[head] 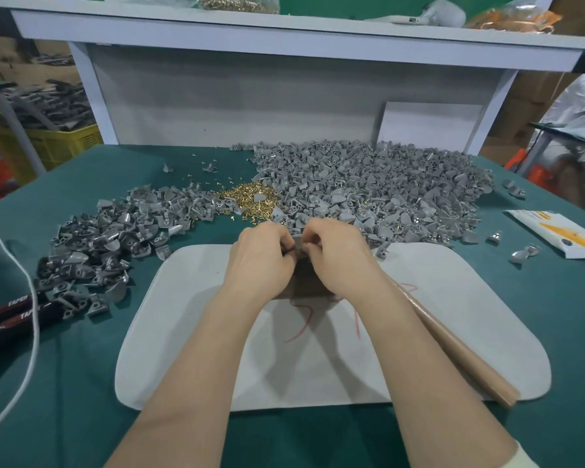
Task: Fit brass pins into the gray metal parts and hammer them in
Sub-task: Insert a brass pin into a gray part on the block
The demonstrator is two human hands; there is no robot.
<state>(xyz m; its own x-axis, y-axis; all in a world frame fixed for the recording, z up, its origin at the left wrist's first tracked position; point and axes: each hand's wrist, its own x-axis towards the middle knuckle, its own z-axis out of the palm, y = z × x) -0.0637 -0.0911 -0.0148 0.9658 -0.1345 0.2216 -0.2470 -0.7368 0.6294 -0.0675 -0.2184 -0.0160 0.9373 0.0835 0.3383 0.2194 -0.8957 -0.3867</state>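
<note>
Seating a pin: left hand (260, 256) and right hand (338, 255), fingers curled, pinch one gray part (297, 241) above the pad (183, 315); pin hidden. Best held square to its hole before hammering.

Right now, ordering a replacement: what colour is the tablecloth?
The tablecloth is teal green, clearest in the head view.

Gray part (298, 239) mostly behind fingers (318, 236) — shape unclear; hammer (453, 342) head hidden, probably under wrist (362, 282).
</note>
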